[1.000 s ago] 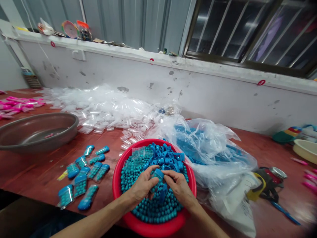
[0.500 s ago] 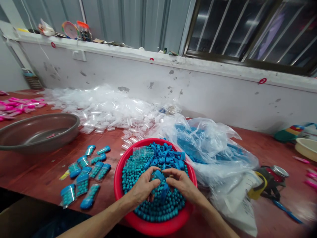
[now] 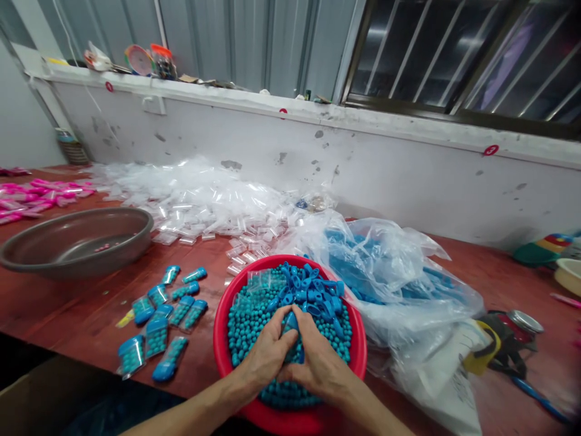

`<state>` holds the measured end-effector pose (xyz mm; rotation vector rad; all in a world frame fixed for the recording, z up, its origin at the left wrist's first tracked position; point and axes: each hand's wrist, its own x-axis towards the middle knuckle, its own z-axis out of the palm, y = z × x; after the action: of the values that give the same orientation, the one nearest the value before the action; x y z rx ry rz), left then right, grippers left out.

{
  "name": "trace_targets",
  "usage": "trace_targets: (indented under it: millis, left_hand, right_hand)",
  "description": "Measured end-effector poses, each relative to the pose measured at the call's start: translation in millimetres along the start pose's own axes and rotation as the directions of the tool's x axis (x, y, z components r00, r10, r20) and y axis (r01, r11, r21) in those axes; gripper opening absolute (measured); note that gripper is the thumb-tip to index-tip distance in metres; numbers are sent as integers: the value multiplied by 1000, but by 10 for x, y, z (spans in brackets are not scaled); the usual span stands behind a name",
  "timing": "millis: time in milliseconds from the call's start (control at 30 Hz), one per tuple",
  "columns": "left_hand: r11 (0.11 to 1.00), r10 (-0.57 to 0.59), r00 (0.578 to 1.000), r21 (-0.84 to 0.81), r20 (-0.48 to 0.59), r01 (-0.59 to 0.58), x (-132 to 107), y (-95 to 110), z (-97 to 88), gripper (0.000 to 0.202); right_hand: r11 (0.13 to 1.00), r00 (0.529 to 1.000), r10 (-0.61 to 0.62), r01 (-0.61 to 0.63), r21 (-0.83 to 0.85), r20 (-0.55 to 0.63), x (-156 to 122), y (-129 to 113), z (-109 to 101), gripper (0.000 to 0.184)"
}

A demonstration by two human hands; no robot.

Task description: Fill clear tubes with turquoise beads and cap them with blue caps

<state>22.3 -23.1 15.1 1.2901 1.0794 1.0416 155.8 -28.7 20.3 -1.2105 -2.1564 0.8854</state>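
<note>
Meeting over the red basin [image 3: 218,348], the left hand [image 3: 267,358] and the right hand [image 3: 318,366] press together around a small blue-capped tube [image 3: 290,320]. The fingers of both are curled shut on it, so only its blue top shows between them. The tube sits just above the turquoise beads [image 3: 245,321] that fill the basin, with a heap of loose blue caps [image 3: 313,292] at the far side. To the left, filled tubes [image 3: 157,336] lie scattered on the red-brown surface [image 3: 68,303]. A grey basin [image 3: 91,260] stands further left. A pile of clear empty tubes [image 3: 204,200] spreads along the wall. A clear plastic bag [image 3: 399,272] holding more blue parts touches the red basin's right side.
</note>
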Motion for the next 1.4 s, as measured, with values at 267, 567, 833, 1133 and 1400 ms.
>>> trace_targets:
  millis: [267, 567, 833, 1133, 1400]
  left_hand:
    - [994, -104, 994, -20, -27, 103, -7, 40, 75, 21]
    - [975, 19, 1000, 222, -24, -13, -57, 15, -98, 16]
    - [634, 125, 925, 746, -359, 204, -282, 291, -1223, 43]
    - [489, 279, 899, 855, -339, 171, -278, 171, -1362, 37]
    - [774, 193, 961, 633, -199, -24, 61, 181, -805, 43]
  right_hand:
    - [972, 980, -86, 43, -232, -178, 27, -54, 147, 67]
    - [989, 999, 31, -26, -145, 33, 15, -127, 174, 80]
    - [976, 992, -75, 94, -198, 103, 368, 2, 27, 46]
    - [912, 968, -183, 232, -337, 173, 1058, -260, 593, 45]
    - [981, 989, -118, 131, -146, 94, 1028, 33, 338, 26]
